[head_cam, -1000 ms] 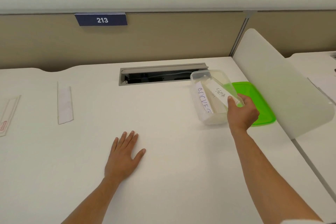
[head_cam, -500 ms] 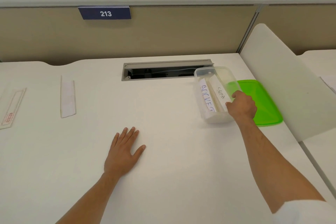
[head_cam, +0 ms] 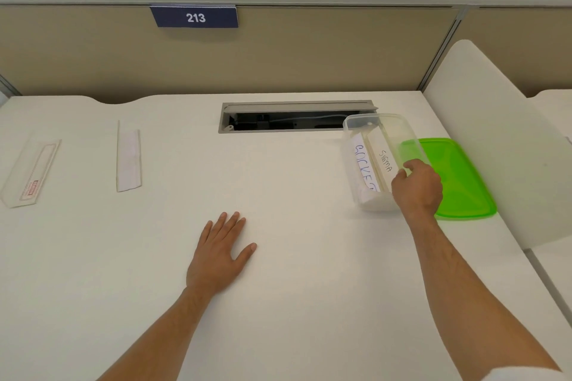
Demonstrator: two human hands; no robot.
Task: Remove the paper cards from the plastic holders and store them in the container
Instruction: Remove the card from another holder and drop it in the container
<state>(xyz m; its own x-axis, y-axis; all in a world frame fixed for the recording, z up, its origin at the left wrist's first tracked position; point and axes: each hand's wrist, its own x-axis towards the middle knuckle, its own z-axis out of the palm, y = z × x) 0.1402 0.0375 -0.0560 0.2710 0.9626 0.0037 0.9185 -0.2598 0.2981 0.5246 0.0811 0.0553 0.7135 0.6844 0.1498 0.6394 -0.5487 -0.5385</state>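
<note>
A clear plastic container stands at the desk's right, by the cable slot. Two paper cards lean inside it, one reading SIGMA and one with blue letters. My right hand is at the container's near right corner, fingers curled over the SIGMA card's lower end, which it hides. My left hand lies flat on the desk, fingers apart, holding nothing. Two plastic holders lie far left: a clear one with a red label and a whitish one; I cannot tell whether a card is inside it.
A green lid lies flat just right of the container. A white divider panel rises along the desk's right edge. An open cable slot is set into the desk at the back, under a partition with a 213 sign.
My right hand has lowered the SIGMA card deeper into the container. My left hand has stayed flat on the desk. The view has tilted slightly.
</note>
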